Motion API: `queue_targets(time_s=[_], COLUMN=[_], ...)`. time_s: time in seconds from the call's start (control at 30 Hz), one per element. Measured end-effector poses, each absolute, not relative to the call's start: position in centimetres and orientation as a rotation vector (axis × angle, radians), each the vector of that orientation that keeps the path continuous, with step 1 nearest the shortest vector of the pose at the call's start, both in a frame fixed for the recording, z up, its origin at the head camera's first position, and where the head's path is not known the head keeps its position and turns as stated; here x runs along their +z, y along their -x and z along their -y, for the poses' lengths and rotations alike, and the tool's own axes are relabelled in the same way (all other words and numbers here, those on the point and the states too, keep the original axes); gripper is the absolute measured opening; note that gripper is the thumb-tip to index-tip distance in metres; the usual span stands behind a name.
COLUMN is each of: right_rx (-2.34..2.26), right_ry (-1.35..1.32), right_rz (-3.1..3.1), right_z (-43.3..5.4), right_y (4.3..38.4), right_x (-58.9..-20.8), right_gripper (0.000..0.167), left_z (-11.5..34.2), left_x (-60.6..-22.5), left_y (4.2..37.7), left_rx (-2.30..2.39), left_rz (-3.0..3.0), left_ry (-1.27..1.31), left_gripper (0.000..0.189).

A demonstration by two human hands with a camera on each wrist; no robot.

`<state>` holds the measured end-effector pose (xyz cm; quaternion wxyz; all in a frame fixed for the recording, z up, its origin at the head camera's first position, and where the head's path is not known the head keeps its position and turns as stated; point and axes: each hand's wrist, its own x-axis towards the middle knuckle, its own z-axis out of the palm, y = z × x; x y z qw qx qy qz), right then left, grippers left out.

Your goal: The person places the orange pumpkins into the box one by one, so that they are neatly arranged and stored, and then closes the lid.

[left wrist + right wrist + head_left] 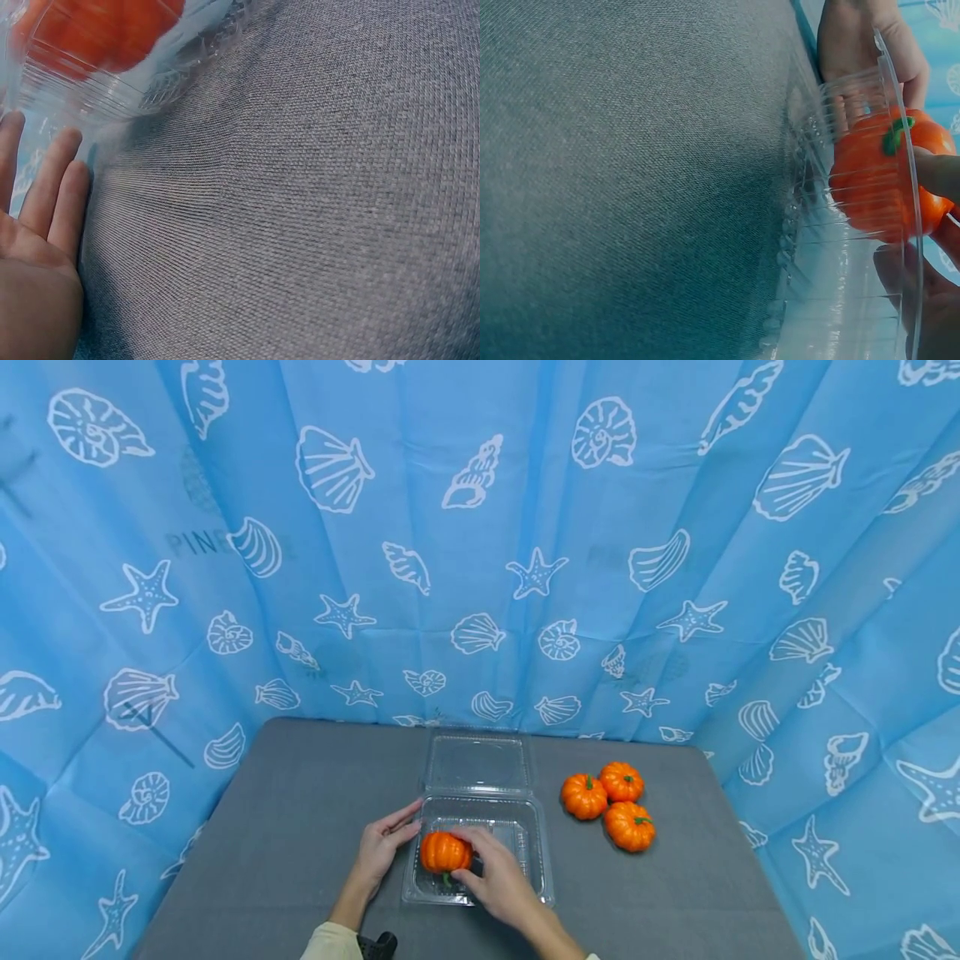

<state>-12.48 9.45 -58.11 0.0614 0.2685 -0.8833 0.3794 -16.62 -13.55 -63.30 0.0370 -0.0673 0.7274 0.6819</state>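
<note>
An orange toy pumpkin (446,852) with a green stem is in the left part of a clear plastic clamshell box (546,860), whose lid (480,762) lies folded back. My right hand (501,878) grips this pumpkin between thumb and fingers, inside the box. In the right wrist view the pumpkin (870,176) shows through the clear wall, its stem toward the thumb. My left hand (378,852) rests at the box's left side, near the rim. The left wrist view shows that hand's fingers (56,180) fairly straight beside the ribbed wall.
Three more orange pumpkins stand together to the right of the box: a left one (583,797), a back one (621,782) and a front one (630,827). A grey cloth (322,802) covers the table. Blue curtains (420,585) with white shells surround it.
</note>
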Motion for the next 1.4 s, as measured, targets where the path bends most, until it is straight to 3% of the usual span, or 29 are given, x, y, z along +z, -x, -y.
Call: queue_targets(time_s=[0.87,1.4], right_rx=[1.121,0.701], right_ry=[-0.830,-0.741], right_rz=[2.797,2.959], right_z=[-9.4,-10.4], right_y=[12.5,13.1], right_x=[-56.7,-54.5], right_gripper=[0.053,0.074], left_z=[13.5,13.6], left_x=[-63.3,-62.9], left_y=[16.3,16.3], left_rx=[2.104,2.078], left_rz=[-2.218,-2.231], left_ry=[0.178,0.180], left_gripper=[0.042,0.044])
